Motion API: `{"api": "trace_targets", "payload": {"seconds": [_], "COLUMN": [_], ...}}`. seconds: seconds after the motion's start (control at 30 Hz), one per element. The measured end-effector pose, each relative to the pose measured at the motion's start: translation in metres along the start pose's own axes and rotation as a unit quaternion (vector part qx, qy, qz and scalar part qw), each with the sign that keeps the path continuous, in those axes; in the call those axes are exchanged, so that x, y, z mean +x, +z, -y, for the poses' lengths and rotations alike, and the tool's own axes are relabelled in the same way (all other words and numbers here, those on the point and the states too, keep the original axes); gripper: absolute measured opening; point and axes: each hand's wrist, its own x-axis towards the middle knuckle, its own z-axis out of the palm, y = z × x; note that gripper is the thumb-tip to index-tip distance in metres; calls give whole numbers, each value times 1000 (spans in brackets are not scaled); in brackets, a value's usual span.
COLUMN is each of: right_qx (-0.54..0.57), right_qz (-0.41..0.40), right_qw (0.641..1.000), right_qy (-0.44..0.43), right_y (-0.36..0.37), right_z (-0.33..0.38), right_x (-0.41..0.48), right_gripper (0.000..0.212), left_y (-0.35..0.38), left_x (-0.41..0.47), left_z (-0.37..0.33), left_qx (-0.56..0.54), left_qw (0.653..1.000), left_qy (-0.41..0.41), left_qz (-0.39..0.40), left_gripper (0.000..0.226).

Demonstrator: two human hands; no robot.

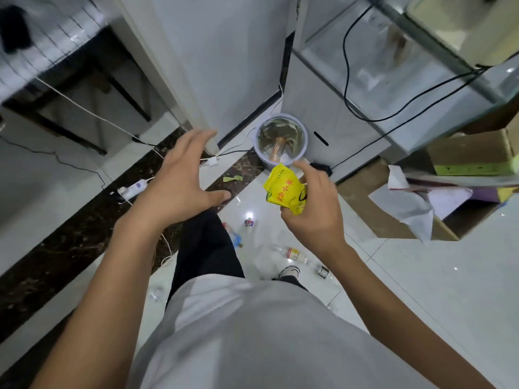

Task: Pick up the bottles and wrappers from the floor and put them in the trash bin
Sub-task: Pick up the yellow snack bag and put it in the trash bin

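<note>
Head view: the floor (pixel 421 290) is glossy white tile, crossed by a dark marbled band (pixel 70 248) that runs from near left to far right. At the far side stands a tall white cabinet (pixel 224 66), and to its right a glass counter (pixel 393 80) with black cables draped over it. An open cardboard box (pixel 362 192) with crumpled paper sits on the right, and a white power strip (pixel 132 189) lies on the left.

The round grey trash bin (pixel 261 153) stands on the floor against the cabinet, with a brown bottle (pixel 276 148) inside it.

The right hand (pixel 314 211) pinches a yellow wrapper (pixel 283 190) just near of the bin's rim. The wrapper's long axis runs near to far, its far end toward the bin and its red print facing up. The left hand (pixel 182 175) hovers with fingers spread, holding nothing, apart from the right.

A clear bottle with a yellow label (pixel 293 254) lies on its side on the tiles, long axis roughly left to right. A blue-labelled bottle (pixel 234 235) lies partly behind the dark trouser leg (pixel 205 248). A small wrapper (pixel 248 222) and a green scrap (pixel 232 179) lie farther off.
</note>
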Motion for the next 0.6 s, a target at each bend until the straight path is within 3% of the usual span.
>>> {"api": "trace_targets", "payload": {"seconds": [0.17,0.43,0.6], "right_qx": [-14,0,0], "right_qz": [-70,-110,-184], "right_qw": [997,980,963], "right_qy": [5,165,198], "right_y": [28,96,102], "right_z": [16,97,139], "right_x": [63,153,192], "right_gripper": [82,86,82], "left_y": [-21,-83,-111], "left_x": [98,247,290], "left_z": [21,53,54], "left_qx": [12,-12,-10], "left_qw": [994,970,951], "left_qy": [85,198,250], "left_qz": [65,138,183], "left_gripper": [102,81,78]}}
